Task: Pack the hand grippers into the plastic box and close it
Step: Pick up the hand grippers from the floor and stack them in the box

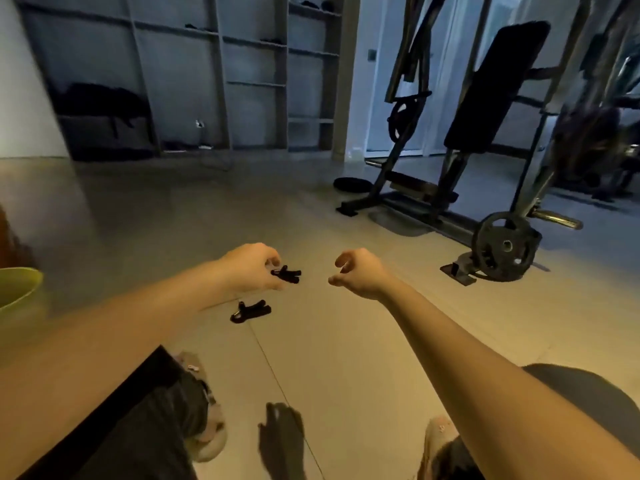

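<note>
Two black hand grippers show in the head view. My left hand [254, 266] pinches one hand gripper [287, 274] by its coil end, above the floor. The second hand gripper [250, 311] lies on the pale floor just below and nearer to me. My right hand [360, 273] hovers to the right of the held gripper with its fingers loosely curled and nothing in it. No plastic box is in view.
A weight bench [485, 109] with a weight plate [506, 245] stands at the right. A flat disc [352, 184] lies on the floor behind. Shelving [221, 74] lines the back wall. A green container rim [19, 285] shows at the left edge. My legs and slippers [204, 410] are below.
</note>
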`<action>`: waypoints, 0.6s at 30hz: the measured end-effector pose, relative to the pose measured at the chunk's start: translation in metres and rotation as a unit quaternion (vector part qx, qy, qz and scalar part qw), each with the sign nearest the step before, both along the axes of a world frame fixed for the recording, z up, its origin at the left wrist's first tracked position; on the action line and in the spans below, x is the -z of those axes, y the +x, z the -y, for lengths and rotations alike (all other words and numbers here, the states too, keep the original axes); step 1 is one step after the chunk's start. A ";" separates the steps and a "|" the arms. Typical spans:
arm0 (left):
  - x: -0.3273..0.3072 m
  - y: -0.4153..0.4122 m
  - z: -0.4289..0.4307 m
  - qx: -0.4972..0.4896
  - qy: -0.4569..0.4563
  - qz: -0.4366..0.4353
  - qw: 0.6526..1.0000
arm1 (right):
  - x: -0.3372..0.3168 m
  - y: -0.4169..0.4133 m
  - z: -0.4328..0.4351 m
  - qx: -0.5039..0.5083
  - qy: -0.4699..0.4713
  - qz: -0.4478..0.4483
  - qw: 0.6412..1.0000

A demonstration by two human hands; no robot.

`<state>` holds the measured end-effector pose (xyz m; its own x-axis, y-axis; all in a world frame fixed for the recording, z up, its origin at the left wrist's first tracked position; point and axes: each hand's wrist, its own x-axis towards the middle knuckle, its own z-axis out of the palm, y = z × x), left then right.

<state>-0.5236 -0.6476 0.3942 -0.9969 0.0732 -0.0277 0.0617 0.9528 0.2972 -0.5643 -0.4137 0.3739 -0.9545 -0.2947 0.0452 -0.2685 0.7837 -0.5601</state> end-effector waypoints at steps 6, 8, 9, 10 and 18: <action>0.040 -0.083 0.073 -0.069 -0.005 0.036 0.997 | 0.028 -0.115 0.067 -0.040 0.023 0.029 0.999; 0.062 -0.114 0.087 -0.076 0.011 0.052 0.996 | 0.044 -0.151 0.082 -0.051 0.024 0.046 0.997; 0.074 -0.130 0.093 -0.082 0.021 0.064 0.994 | 0.053 -0.169 0.088 -0.055 0.027 0.056 0.997; 0.087 -0.145 0.098 -0.090 0.031 0.078 0.992 | 0.063 -0.187 0.094 -0.059 0.032 0.065 0.996; 0.192 -0.270 0.143 -0.129 0.015 0.135 0.982 | 0.152 -0.346 0.142 -0.070 0.087 0.119 0.987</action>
